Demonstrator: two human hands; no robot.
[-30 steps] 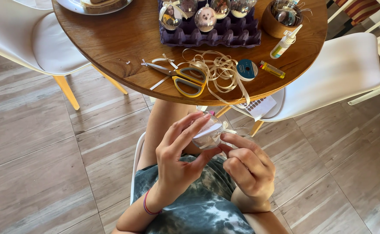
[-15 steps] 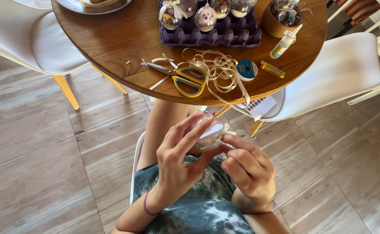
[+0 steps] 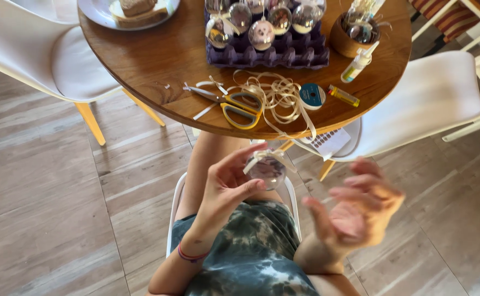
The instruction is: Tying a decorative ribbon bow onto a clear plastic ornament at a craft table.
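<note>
Head view: clear bauble (image 3: pixel 267 170) with cream ribbon bow, frame centre, pinched only by left hand (image 3: pixel 226 181) fingertips; right hand (image 3: pixel 360 211) blurred, splayed, holding nothing. Could slip and drop to tiled floor (image 3: pixel 48 208).

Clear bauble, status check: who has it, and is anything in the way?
Left hand pinches the clear bauble by fingertips, ribbon bow on top. Right hand open, blurred, apart from it. Nothing between the hands; scissors lie on the table.
</note>
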